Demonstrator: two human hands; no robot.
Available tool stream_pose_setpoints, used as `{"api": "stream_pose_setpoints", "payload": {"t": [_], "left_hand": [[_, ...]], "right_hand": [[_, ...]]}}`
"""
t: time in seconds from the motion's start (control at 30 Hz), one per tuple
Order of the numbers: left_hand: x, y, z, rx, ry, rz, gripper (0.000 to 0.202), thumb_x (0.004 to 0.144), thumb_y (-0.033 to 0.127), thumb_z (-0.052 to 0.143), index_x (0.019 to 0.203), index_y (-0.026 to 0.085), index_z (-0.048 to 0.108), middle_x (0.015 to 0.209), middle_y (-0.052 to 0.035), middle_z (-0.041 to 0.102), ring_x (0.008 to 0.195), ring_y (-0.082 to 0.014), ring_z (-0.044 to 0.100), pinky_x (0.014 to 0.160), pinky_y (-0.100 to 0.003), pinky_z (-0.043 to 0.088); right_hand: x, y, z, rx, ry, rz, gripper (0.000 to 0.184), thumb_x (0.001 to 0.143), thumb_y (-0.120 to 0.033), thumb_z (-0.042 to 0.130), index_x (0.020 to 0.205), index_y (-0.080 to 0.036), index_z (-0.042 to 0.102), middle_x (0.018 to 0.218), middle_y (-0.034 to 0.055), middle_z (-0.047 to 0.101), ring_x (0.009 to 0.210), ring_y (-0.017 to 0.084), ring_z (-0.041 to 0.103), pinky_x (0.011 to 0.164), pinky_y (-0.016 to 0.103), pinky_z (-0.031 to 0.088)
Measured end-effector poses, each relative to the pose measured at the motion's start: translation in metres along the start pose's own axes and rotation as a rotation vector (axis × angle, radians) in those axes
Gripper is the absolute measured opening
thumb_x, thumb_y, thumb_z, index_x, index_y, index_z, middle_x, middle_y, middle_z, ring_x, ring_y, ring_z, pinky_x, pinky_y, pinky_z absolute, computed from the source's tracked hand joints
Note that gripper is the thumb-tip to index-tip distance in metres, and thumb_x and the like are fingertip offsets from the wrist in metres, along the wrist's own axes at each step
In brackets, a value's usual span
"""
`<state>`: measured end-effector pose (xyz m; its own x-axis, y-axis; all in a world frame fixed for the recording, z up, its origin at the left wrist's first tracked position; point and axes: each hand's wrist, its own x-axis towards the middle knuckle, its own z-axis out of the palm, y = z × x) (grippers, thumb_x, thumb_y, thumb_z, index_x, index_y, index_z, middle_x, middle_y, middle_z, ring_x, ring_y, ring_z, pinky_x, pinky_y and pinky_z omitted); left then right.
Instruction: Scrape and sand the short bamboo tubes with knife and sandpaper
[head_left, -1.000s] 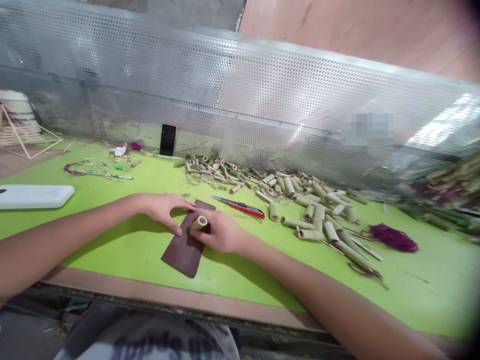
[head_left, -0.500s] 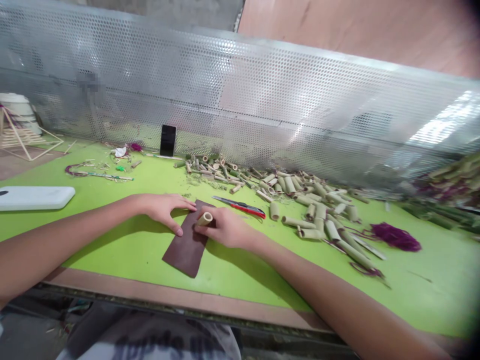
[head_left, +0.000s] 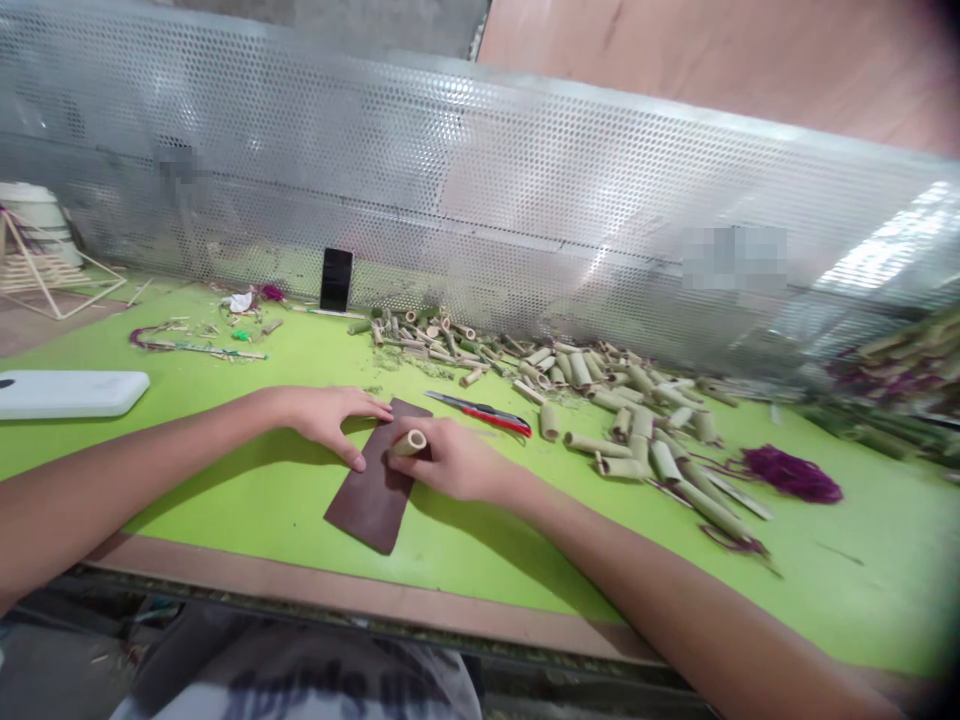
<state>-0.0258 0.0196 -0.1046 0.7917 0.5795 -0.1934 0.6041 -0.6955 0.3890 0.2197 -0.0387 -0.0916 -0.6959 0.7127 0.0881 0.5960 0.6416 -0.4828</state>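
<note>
A brown sheet that looks like sandpaper (head_left: 367,508) lies at a slant on the green table. My left hand (head_left: 324,415) rests on its left edge, fingers stretched out and thumb apart. Closed around a short bamboo tube (head_left: 409,443), my right hand (head_left: 456,457) holds it over the sheet with its hollow upper end showing. The tube's lower end is hidden, and it seems to meet the sheet. Just beyond my right hand lies a red utility knife (head_left: 495,417) with its blade out.
Cut bamboo pieces (head_left: 581,372) are heaped along the perforated metal panel (head_left: 510,190). A purple string bundle (head_left: 793,474) lies at right. A dark phone (head_left: 336,280) leans upright at the back. A white power-bank-like slab (head_left: 75,394) and a stick frame (head_left: 56,285) are at left.
My right hand and the bamboo tube have shifted very slightly toward me over the brown sheet. The left hand stays in place.
</note>
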Motion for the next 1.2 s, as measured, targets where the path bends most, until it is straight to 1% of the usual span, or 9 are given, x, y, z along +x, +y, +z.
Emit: {"api": "stream_pose_setpoints", "payload": {"t": [0.17, 0.27, 0.43, 0.6, 0.7, 0.8, 0.97, 1.1, 1.2], "left_hand": [[0.0, 0.001, -0.001, 0.006, -0.007, -0.001, 0.099, 0.075, 0.072, 0.069, 0.155, 0.024, 0.036, 0.164, -0.0105, 0.027, 0.148, -0.0345, 0.028, 0.12, -0.045, 0.025], [0.0, 0.002, -0.002, 0.01, -0.009, -0.005, 0.1, 0.075, 0.072, 0.069, 0.156, 0.023, 0.035, 0.164, -0.0114, 0.027, 0.149, -0.0349, 0.027, 0.121, -0.044, 0.025], [0.0, 0.001, -0.001, -0.001, 0.001, 0.004, 0.103, 0.074, 0.073, 0.07, 0.156, 0.022, 0.035, 0.164, -0.0118, 0.028, 0.149, -0.0363, 0.027, 0.121, -0.045, 0.025], [0.0, 0.0, 0.0, -0.004, -0.007, 0.001, 0.103, 0.073, 0.072, 0.071, 0.156, 0.022, 0.035, 0.164, -0.0112, 0.029, 0.148, -0.0348, 0.028, 0.121, -0.044, 0.024], [0.0, 0.001, -0.001, -0.004, -0.011, -0.003, 0.101, 0.074, 0.071, 0.071, 0.156, 0.023, 0.035, 0.164, -0.0103, 0.028, 0.148, -0.0342, 0.028, 0.121, -0.044, 0.024], [0.0, 0.001, -0.001, 0.001, -0.011, -0.001, 0.1, 0.076, 0.072, 0.069, 0.156, 0.023, 0.035, 0.165, -0.011, 0.027, 0.149, -0.034, 0.027, 0.121, -0.044, 0.024], [0.001, -0.001, 0.0, 0.0, 0.007, 0.008, 0.102, 0.074, 0.073, 0.069, 0.156, 0.022, 0.036, 0.163, -0.0117, 0.029, 0.148, -0.0347, 0.028, 0.121, -0.044, 0.025], [0.001, 0.001, -0.001, 0.008, -0.004, 0.009, 0.103, 0.074, 0.073, 0.07, 0.156, 0.021, 0.036, 0.164, -0.0126, 0.029, 0.149, -0.0341, 0.028, 0.121, -0.045, 0.025], [0.0, 0.003, -0.002, 0.02, -0.007, 0.008, 0.1, 0.075, 0.072, 0.069, 0.156, 0.023, 0.035, 0.164, -0.011, 0.029, 0.148, -0.0334, 0.028, 0.12, -0.044, 0.025]], "right_hand": [[-0.004, -0.006, 0.0, 0.075, -0.117, 0.009, 0.005, 0.082, -0.025, 0.064, 0.081, -0.021, 0.061, 0.071, -0.0039, 0.066, 0.062, 0.013, 0.056, 0.055, 0.024, 0.037], [0.0, 0.007, -0.005, -0.032, -0.051, 0.089, 0.008, 0.082, -0.025, 0.062, 0.077, -0.021, 0.059, 0.062, -0.0048, 0.059, 0.055, 0.012, 0.049, 0.052, 0.025, 0.032], [0.005, 0.014, 0.0, -0.117, 0.099, 0.103, 0.008, 0.088, -0.027, 0.059, 0.087, -0.02, 0.061, 0.082, 0.0022, 0.068, 0.069, 0.016, 0.058, 0.061, 0.027, 0.037], [0.0, -0.008, 0.007, 0.092, -0.061, -0.043, 0.01, 0.087, -0.027, 0.061, 0.093, -0.019, 0.064, 0.091, 0.0029, 0.071, 0.079, 0.017, 0.063, 0.067, 0.026, 0.043], [-0.001, -0.008, 0.002, 0.074, -0.117, 0.01, 0.01, 0.085, -0.028, 0.063, 0.08, -0.019, 0.061, 0.074, -0.0011, 0.067, 0.064, 0.014, 0.057, 0.057, 0.025, 0.037], [0.002, 0.004, -0.001, -0.066, -0.061, 0.098, 0.02, 0.085, -0.031, 0.061, 0.07, -0.019, 0.054, 0.061, -0.0031, 0.058, 0.053, 0.011, 0.045, 0.051, 0.026, 0.028], [0.005, 0.013, 0.004, -0.166, 0.097, 0.056, 0.011, 0.089, -0.029, 0.058, 0.089, -0.019, 0.06, 0.084, 0.0033, 0.068, 0.066, 0.014, 0.053, 0.059, 0.026, 0.034], [0.002, -0.003, 0.009, -0.042, -0.01, -0.014, 0.012, 0.088, -0.03, 0.061, 0.091, -0.019, 0.061, 0.088, 0.0036, 0.07, 0.073, 0.016, 0.059, 0.062, 0.026, 0.038], [0.0, -0.007, 0.005, -0.008, -0.094, 0.024, 0.009, 0.085, -0.028, 0.062, 0.084, -0.019, 0.061, 0.074, -0.0007, 0.066, 0.064, 0.014, 0.055, 0.058, 0.026, 0.035]]}}
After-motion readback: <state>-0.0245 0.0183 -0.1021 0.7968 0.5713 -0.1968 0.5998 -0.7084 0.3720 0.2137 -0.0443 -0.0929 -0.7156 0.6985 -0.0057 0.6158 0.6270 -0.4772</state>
